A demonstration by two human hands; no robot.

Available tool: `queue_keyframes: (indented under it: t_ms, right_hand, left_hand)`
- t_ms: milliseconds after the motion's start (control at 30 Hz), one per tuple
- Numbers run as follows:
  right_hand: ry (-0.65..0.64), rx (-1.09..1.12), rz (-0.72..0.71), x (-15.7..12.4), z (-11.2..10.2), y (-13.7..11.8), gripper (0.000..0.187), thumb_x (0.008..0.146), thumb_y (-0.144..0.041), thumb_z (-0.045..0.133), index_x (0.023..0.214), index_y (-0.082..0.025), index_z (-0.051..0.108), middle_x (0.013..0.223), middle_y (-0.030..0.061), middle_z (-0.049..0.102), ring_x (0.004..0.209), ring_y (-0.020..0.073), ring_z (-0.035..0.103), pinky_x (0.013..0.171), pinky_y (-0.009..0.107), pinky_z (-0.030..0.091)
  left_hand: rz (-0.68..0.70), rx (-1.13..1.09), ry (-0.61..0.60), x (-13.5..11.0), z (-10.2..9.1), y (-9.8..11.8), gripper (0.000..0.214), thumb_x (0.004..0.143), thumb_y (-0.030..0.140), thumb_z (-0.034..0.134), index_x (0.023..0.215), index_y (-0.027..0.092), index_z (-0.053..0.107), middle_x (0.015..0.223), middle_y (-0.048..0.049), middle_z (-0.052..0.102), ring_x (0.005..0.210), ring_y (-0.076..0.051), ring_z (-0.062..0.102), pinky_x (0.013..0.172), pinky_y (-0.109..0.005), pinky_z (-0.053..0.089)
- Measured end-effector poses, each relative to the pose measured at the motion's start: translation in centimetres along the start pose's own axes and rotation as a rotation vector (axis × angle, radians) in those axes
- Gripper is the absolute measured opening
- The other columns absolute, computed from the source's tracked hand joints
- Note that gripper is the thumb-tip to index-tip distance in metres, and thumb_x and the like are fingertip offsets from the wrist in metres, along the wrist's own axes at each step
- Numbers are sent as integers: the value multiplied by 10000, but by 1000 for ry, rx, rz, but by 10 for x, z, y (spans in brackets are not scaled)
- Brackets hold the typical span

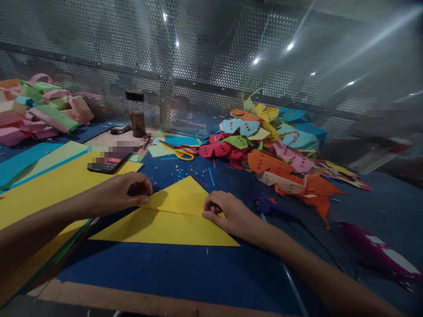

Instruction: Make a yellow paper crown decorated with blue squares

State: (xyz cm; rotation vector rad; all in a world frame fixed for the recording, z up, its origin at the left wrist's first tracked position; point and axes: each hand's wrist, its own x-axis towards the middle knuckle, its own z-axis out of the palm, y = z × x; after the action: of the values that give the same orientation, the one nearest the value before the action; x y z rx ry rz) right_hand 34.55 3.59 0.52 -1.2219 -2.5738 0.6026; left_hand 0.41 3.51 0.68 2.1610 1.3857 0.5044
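Note:
A yellow paper sheet (165,226) folded into a triangle lies on the dark blue table cover (185,273). Its upper flap (180,196) is folded down along a crease across the middle. My left hand (120,191) presses its curled fingertips on the left end of that crease. My right hand (224,211) has its fingers curled and presses the right end of the crease. Neither hand lifts the paper off the table.
A black phone (107,164) lies on a stack of yellow sheets (42,185) at left. Yellow-handled scissors (183,152) and a dark jar (137,119) stand behind. A heap of folded coloured paper shapes (274,149) fills the right; pink and green paper pieces (39,112) pile up far left.

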Motion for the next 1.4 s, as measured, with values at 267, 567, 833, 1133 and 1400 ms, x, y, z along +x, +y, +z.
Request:
queue_keyframes:
  t_ms: [267, 567, 833, 1133, 1400]
  right_hand:
    - [0, 4, 4, 0, -1, -1, 82, 960, -157, 706, 903, -186, 655, 883, 4, 668, 837, 175, 607, 831, 343, 383]
    - [1, 1, -9, 0, 0, -1, 88, 957, -157, 718, 908, -182, 649, 891, 6, 671, 843, 174, 601, 831, 334, 383]
    - [5, 1, -11, -2, -2, -4, 92, 972, -163, 710, 916, -187, 640, 913, 7, 674, 861, 172, 602, 834, 327, 385]
    - [-47, 114, 13, -1, -6, 4, 87, 931, -95, 683, 946, -181, 681, 958, 30, 689, 876, 177, 621, 806, 310, 441]
    - [-79, 106, -53, -5, -15, 4, 121, 945, -95, 633, 1006, -174, 703, 1034, 57, 712, 944, 189, 653, 828, 304, 487]
  left_hand:
    - [92, 100, 167, 6, 28, 1, 322, 839, 530, 693, 933, 223, 663, 1028, -83, 723, 1005, -315, 662, 865, -429, 528]
    - [108, 24, 74, 6, 21, -21, 289, 844, 444, 720, 1046, 245, 663, 1169, -87, 747, 1090, -309, 681, 941, -434, 558]
    - [111, 26, -6, 10, 11, -23, 248, 797, 365, 730, 1019, 256, 714, 1052, -30, 741, 1000, -273, 691, 909, -352, 549]
    - [151, 37, -85, 10, 7, -23, 135, 846, 349, 689, 928, 244, 712, 994, -42, 719, 940, -252, 669, 855, -359, 538]
    - [283, 43, -49, 4, 8, -24, 152, 968, 364, 623, 969, 251, 726, 1007, -40, 714, 967, -234, 660, 877, -324, 528]
